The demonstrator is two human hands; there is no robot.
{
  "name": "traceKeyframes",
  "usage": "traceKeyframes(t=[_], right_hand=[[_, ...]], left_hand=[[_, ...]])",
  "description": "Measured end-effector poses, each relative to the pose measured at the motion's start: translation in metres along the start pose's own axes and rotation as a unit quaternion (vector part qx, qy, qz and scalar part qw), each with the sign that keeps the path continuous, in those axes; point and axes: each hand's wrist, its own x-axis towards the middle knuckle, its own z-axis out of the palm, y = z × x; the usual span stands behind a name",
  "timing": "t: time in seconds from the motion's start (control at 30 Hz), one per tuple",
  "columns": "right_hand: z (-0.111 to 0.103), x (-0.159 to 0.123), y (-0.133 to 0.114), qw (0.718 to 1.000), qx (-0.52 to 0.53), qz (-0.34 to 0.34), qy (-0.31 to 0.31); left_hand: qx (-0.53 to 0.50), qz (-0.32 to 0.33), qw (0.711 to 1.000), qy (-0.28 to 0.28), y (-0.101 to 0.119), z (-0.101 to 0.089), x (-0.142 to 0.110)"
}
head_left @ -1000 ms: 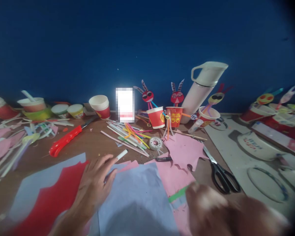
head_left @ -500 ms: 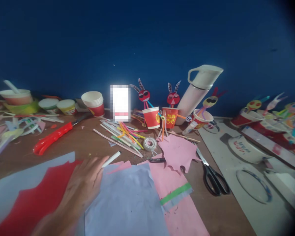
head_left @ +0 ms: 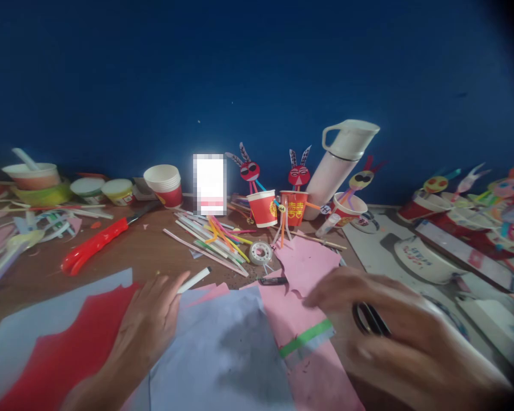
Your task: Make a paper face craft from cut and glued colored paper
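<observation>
My left hand (head_left: pixel 149 314) lies over the red paper (head_left: pixel 75 337), fingers together around the near end of a white pen-like stick with a dark tip (head_left: pixel 196 280). A pale blue sheet (head_left: pixel 197 342) lies just right of this hand, over pink paper (head_left: pixel 325 365). My right hand (head_left: pixel 394 325), blurred, reaches over the black-handled scissors (head_left: pixel 370 319). Its thumb and fingers are apart, and part of the handle shows between them; the hand hides most of the scissors. Close to its fingertips are a jagged pink paper piece (head_left: pixel 306 265) and a black pen (head_left: pixel 273 281).
Several straws (head_left: pixel 209 234) and a tape roll (head_left: pixel 260 252) lie mid-table. A red-handled knife (head_left: pixel 96 245) is at left. Paper cups (head_left: pixel 163 185) and cup figures (head_left: pixel 263 208) stand along the blue wall, with a tilted white flask (head_left: pixel 334 171). A white bowl (head_left: pixel 424 260) is right.
My right hand has come into view from the right and now covers most of the scissors, its shadow on the blue sheet. My left hand has barely moved. The view has shifted slightly.
</observation>
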Motion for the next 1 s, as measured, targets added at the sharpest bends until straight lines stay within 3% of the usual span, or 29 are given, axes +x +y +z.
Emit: traceKeyframes(t=[0.03, 0.13, 0.23, 0.33, 0.5, 0.6, 0.7, 1.0], right_hand=[[0.001, 0.008, 0.010, 0.998, 0.013, 0.004, -0.067], [0.016, 0.027, 0.036, 0.984, -0.073, 0.045, -0.154], [0.035, 0.031, 0.046, 0.976, -0.118, 0.071, -0.171], [0.047, 0.028, 0.042, 0.973, -0.138, 0.073, -0.169], [0.059, 0.025, 0.041, 0.971, -0.172, 0.058, -0.156], [0.065, 0.023, 0.048, 0.969, -0.184, 0.044, -0.160], [0.066, 0.022, 0.056, 0.963, -0.195, 0.031, -0.182], [0.036, 0.029, 0.053, 0.935, -0.250, 0.043, -0.249]], left_hand=[[-0.011, -0.007, 1.000, 0.003, 0.001, -0.004, 0.001], [-0.061, -0.023, 0.998, 0.022, 0.008, -0.015, 0.003], [-0.121, -0.061, 0.990, 0.038, 0.013, -0.020, 0.000], [-0.202, -0.146, 0.968, 0.016, 0.013, -0.018, -0.003], [-0.338, -0.315, 0.886, -0.045, 0.014, -0.026, 0.002], [-0.444, -0.373, 0.812, -0.060, 0.017, -0.036, 0.010], [-0.505, -0.404, 0.762, -0.047, 0.019, -0.042, 0.015], [-0.517, -0.425, 0.742, -0.039, 0.020, -0.037, 0.011]])
